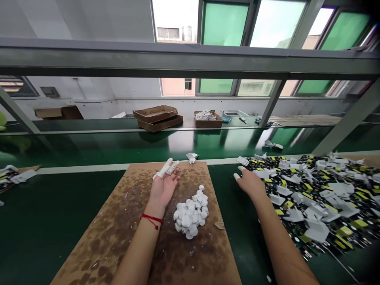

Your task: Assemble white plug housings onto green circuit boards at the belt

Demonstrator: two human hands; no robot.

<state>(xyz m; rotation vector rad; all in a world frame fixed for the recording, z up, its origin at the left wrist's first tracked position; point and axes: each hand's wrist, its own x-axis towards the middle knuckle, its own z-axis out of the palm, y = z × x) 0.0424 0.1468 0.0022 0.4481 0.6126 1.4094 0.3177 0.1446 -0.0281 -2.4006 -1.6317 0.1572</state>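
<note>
- Left hand (164,189): fingers (164,168) spread, holding nothing (white cots on the tips); nearest the white moulded lumps (190,213) on the stained cardboard sheet (97,237);
- Right hand (251,183): fingers (241,168) open, empty; just short of the heap of circuit boards (314,186) on the green worktop (44,213).

Your wrist cord (151,220) is red; your finger cots (164,168) and the heaped lumps (190,213) are white; the cardboard mat (118,233) is blotched brown; the desk (59,213) is green; the circuit boards (308,186) are black and yellow.
</note>
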